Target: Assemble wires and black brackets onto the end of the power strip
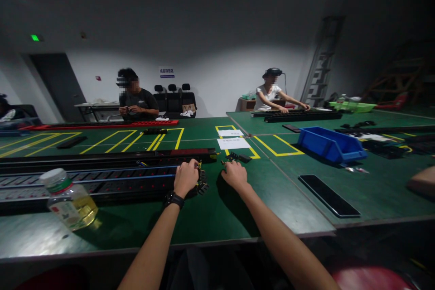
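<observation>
While the green table [278,199] spread across most of the scene, the long black rack [136,181] lay on its left half, its right end beneath the person's left hand [185,177]. Both arms reached forward from the near edge and leaned inward, so the hands came near each other without touching. The left forearm [154,242] slanted up and to the right; the right forearm [283,233], the more stretched out of the two, slanted up and to the left.

To the right stood the blue bin [319,147], with the phone [329,195] lying flat nearer the edge. Toward the left, the bottle [70,201] stood in front of the rack.

Back upward, the left hand bent its fingers over the rack's end; whether they gripped anything could not be told. Palm down over the table, the right hand [235,174] held its fingers curled, fingertips beside a dark piece [243,158]; its grip, too, was unclear. Beyond it lay the paper [234,143]. On the left wrist sat the watch [174,199], and small black connectors [203,186] showed just right of the left hand.
</observation>
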Available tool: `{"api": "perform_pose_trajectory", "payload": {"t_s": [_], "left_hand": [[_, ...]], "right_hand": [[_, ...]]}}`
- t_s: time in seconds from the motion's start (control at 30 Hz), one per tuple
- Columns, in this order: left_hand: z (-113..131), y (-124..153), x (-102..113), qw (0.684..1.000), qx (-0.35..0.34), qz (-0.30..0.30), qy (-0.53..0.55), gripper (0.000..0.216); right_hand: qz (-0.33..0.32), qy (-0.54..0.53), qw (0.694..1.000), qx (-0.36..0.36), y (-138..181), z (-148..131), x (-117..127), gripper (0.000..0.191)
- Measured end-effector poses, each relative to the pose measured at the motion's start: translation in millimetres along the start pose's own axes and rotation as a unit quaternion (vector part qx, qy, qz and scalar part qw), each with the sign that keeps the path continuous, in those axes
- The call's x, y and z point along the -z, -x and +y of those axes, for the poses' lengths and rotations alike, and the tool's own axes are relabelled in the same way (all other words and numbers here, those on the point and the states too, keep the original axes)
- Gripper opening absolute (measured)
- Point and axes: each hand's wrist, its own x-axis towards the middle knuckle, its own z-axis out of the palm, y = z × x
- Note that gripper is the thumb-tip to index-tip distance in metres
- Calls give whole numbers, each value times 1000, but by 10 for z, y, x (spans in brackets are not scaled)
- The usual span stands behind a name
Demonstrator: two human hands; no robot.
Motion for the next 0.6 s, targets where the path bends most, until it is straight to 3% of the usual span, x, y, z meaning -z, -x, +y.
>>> {"api": "perform_pose_trajectory", "payload": {"t_s": [0.2,0.37,0.6], "left_hand": [[-15,-5,-3,1000,1,14,7,30],[-33,-8,-15,1000,0,19,15,31],[-36,-21,-25,1000,2,23,17,29]], "right_hand": [[-34,-7,999,2,-18,18,5,26],[-24,-24,999,15,-60,46,-59,25],[10,-134,990,41,-58,-21,-47,24]]}}
